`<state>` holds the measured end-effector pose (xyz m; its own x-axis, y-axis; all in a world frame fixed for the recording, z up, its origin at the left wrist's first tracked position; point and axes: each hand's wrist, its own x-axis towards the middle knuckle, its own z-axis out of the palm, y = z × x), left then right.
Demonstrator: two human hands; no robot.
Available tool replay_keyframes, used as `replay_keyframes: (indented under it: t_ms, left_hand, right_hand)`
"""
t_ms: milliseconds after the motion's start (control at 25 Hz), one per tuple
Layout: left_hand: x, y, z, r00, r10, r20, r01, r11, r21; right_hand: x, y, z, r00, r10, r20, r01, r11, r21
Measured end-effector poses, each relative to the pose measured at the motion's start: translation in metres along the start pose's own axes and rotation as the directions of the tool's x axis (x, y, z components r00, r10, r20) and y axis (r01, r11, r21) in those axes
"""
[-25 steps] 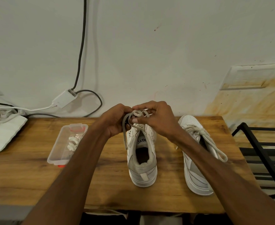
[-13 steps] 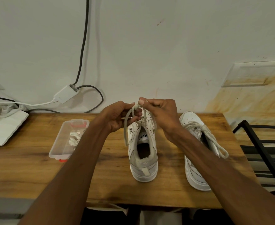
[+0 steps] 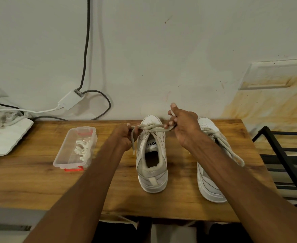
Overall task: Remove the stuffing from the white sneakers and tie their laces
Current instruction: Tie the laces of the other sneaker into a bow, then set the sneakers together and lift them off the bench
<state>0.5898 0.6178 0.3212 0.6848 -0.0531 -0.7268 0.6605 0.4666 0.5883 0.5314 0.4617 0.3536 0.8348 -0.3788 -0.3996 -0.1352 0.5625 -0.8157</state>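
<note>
In the head view, a white sneaker (image 3: 152, 172) stands at the middle of the bench (image 3: 30, 186), heel toward the person. Its lace (image 3: 151, 128) is stretched sideways over the tongue between both hands: the left hand (image 3: 125, 137) curls its fingers round one loop, a loose end dangling below, and the right hand (image 3: 185, 128) pinches the other. A second white sneaker (image 3: 208, 187) sits just to the right, partly behind the right forearm, and a clear plastic box (image 3: 63, 155) holding crumpled white stuffing (image 3: 82, 149) lies to the left.
</note>
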Motion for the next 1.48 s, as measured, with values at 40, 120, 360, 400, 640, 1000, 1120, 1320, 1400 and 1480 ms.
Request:
replay_keyframes:
  t_ms: [40, 120, 360, 400, 640, 1000, 1120, 1320, 1400, 1480]
  left_hand:
    - [0.003, -0.002, -0.001, 1.000, 0.001, -0.005, -0.001, 1.000, 0.002]
    - [0.009, -0.004, -0.003, 1.000, 0.011, -0.028, -0.010, 0.999, 0.037]
    - [0.019, -0.009, -0.007, 0.982, 0.090, -0.165, -0.063, 0.985, 0.163]
    - [0.020, -0.012, -0.007, 0.977, 0.110, -0.185, -0.074, 0.979, 0.192]
    - [0.017, -0.012, -0.003, 0.959, 0.171, -0.228, -0.111, 0.962, 0.251]
    - [0.009, -0.026, 0.004, 0.683, 0.728, 0.059, -0.290, 0.196, 0.937]
    - [-0.013, -0.046, 0.016, 0.658, 0.722, 0.212, -0.449, 0.151, 0.881]
    - [-0.022, -0.072, 0.016, 0.665, 0.728, 0.167, -0.488, 0.254, 0.835]
    - [-0.018, -0.070, 0.015, 0.678, 0.703, 0.213, -0.530, 0.268, 0.805]
    - [-0.019, -0.073, 0.014, 0.670, 0.690, 0.273, -0.584, 0.264, 0.767]
  right_hand:
    - [-0.001, -0.001, -0.002, 1.000, 0.013, -0.009, -0.013, 1.000, -0.023]
    - [-0.003, -0.002, -0.004, 0.999, 0.047, -0.015, -0.048, 0.998, -0.046]
    - [0.002, -0.002, -0.004, 0.992, 0.113, -0.047, -0.120, 0.976, -0.183]
    - [0.003, -0.001, -0.004, 0.991, 0.122, -0.055, -0.131, 0.969, -0.210]
    - [0.006, -0.005, -0.006, 0.985, 0.159, -0.064, -0.171, 0.943, -0.285]
    - [0.010, 0.030, -0.009, 0.926, -0.295, 0.235, 0.347, 0.425, -0.836]
    - [0.004, 0.055, -0.001, 0.884, -0.274, 0.378, 0.448, 0.268, -0.853]
    - [0.000, 0.059, 0.002, 0.908, -0.273, 0.318, 0.405, 0.375, -0.834]
    - [-0.003, 0.051, 0.001, 0.896, -0.276, 0.347, 0.423, 0.296, -0.856]
    - [-0.009, 0.038, -0.010, 0.849, -0.379, 0.368, 0.396, -0.006, -0.918]
